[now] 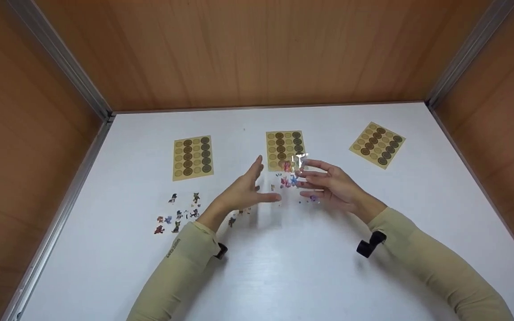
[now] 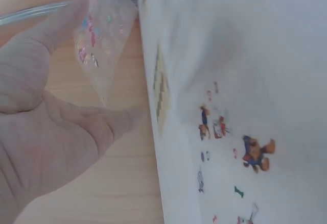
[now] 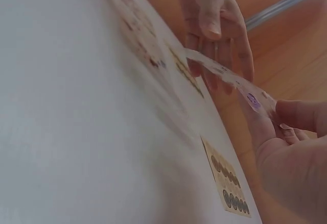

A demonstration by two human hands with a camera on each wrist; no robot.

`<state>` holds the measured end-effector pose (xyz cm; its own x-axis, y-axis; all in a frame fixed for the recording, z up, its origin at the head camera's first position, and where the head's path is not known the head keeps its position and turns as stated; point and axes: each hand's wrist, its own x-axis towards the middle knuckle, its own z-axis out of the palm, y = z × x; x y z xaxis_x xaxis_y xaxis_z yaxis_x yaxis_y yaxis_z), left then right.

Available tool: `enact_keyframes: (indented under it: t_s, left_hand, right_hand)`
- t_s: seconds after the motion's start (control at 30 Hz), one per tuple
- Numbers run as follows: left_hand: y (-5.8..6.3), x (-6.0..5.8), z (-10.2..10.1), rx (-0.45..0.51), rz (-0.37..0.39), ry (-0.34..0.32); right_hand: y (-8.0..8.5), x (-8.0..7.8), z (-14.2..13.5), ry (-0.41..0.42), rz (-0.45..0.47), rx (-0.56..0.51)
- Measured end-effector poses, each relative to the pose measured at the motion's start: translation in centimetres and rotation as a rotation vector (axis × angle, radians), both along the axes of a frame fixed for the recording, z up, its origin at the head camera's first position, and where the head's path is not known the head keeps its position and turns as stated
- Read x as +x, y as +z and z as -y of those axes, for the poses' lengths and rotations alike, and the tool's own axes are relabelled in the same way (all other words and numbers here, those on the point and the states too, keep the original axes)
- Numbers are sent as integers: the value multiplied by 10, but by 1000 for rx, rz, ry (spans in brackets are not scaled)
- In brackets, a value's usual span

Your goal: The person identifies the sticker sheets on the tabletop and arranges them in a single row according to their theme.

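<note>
My right hand point(image 1: 335, 185) pinches a clear sticker sheet point(image 1: 289, 180) between thumb and fingers, holding it up over the table's middle. Small pink, blue and purple cartoon figures are printed on the sheet. In the right wrist view the clear sheet point(image 3: 230, 76) stretches from the right fingers point(image 3: 299, 114) toward the other hand. My left hand point(image 1: 243, 189) is at the sheet's left, thumb and fingers extended and spread apart, gripping nothing. The left wrist view shows the see-through sheet point(image 2: 110, 45) hanging beyond the left thumb and fingers.
Clear sheets of dog-figure stickers point(image 1: 194, 213) lie at the left, partly under the left arm. Three tan sheets with round stickers lie farther back: left point(image 1: 192, 158), middle point(image 1: 283, 142) and right, turned askew point(image 1: 377, 145). Wooden panels point(image 1: 266, 53) enclose the white table point(image 1: 283, 276).
</note>
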<state>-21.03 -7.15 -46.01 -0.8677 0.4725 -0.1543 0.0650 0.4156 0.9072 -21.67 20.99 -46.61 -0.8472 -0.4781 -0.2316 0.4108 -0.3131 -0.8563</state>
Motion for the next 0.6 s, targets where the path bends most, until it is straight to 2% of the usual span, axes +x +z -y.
enact_keyframes:
  t_s: [0.13,0.27,0.4,0.6]
  left_hand:
    - [2,3,1,200,166,47]
    - [-2,3,1,333,277,57]
    - [-7,3,-1,358,303,59]
    - [-11,4,-3,320,269,63]
  right_hand:
    - [0,8,-4,15,-19,-21]
    - [-4,14,-6,14,-19,-48]
    - [-10,16,-6,-2,-5,-64]
    - [-18,16,-9,-20,15,-6]
